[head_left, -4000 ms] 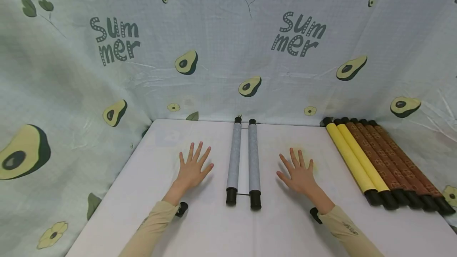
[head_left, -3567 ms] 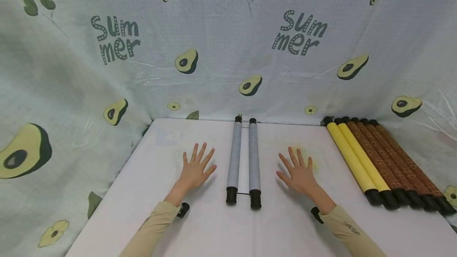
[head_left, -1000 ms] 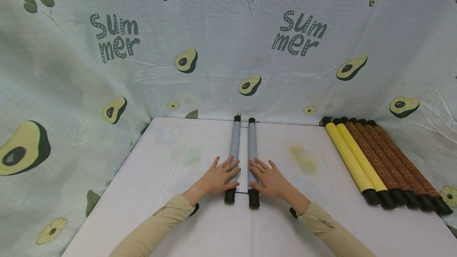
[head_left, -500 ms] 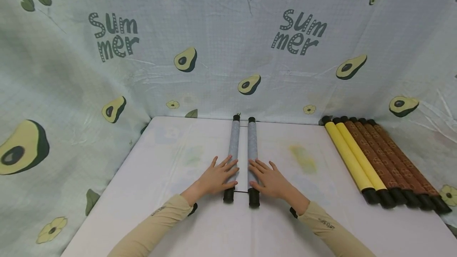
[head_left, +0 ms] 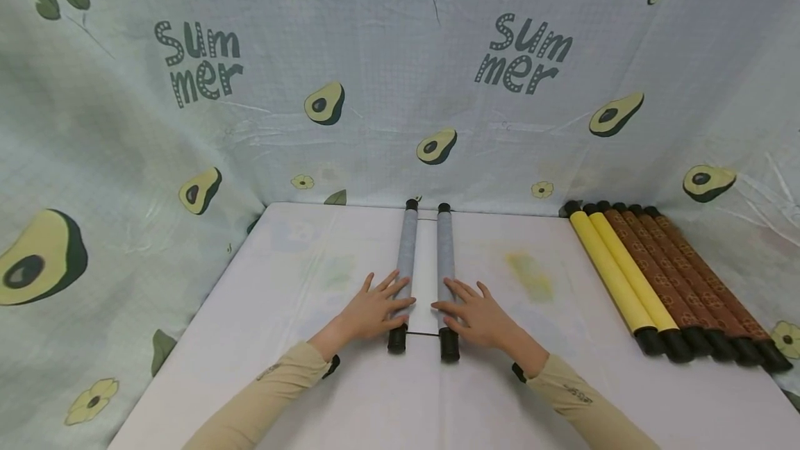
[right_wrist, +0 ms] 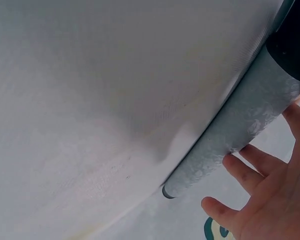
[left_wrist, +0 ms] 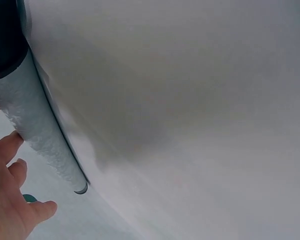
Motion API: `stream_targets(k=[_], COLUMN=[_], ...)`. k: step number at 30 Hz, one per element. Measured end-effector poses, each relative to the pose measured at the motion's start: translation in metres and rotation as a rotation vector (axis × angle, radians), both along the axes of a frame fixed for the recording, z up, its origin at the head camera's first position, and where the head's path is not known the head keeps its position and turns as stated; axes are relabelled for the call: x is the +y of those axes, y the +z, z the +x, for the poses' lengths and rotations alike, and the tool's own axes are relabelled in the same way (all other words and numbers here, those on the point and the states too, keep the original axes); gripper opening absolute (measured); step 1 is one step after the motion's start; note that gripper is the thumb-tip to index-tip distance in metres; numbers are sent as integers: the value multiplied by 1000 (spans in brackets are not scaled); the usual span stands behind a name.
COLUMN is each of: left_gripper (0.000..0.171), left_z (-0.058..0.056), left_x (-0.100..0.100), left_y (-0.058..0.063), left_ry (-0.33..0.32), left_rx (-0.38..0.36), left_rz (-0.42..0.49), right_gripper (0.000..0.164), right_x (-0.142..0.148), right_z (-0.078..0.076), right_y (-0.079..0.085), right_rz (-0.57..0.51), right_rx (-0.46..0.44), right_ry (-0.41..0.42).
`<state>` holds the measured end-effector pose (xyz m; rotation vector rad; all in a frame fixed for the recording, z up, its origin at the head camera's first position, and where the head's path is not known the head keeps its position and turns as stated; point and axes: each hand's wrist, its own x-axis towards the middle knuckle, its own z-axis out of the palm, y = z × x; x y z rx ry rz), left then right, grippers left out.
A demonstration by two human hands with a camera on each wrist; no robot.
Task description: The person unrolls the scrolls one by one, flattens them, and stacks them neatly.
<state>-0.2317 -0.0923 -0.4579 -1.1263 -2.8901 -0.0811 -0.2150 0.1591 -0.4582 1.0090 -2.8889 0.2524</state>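
Observation:
A scroll lies at the middle of the white table, with a narrow white strip (head_left: 426, 266) between its left roller (head_left: 407, 242) and right roller (head_left: 445, 242). Both rollers are grey-blue with black end caps. My left hand (head_left: 369, 312) rests spread fingers on the near part of the left roller. On the right roller, the fingers of my right hand (head_left: 482, 317) lie the same way. In the left wrist view, fingers of the left hand (left_wrist: 7, 197) touch the roller's patterned surface. Fingertips of the right hand (right_wrist: 270, 185) meet their roller in the right wrist view.
Two yellow rolls (head_left: 615, 269) and several brown patterned rolls (head_left: 678, 276) lie side by side at the table's right. A curtain (head_left: 375, 40) with avocado prints hangs behind and beside the white table (head_left: 300, 242).
Both hands came inward from flat on the table beside the scroll and settled on its rollers. In the last half second the rollers have moved slightly apart, widening the white strip.

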Motion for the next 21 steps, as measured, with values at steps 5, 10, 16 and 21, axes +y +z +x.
stream_targets(k=[5, 10, 16, 21], left_gripper=[43, 50, 46, 48], left_z=[0, -4, 0, 1], left_x=[-6, -12, -15, -19], left_y=[2, -5, 1, 4], left_ry=[-22, -47, 4, 27], left_rx=[-10, -1, -14, -19], left_rz=[62, 113, 81, 58], right_gripper=[33, 32, 33, 33], right_x=[4, 7, 12, 14], right_z=[1, 2, 4, 4], right_y=[1, 2, 4, 2], right_rz=[0, -16, -20, -32], right_rx=[-17, -13, -9, -12], right_ry=[-21, -34, -45, -57])
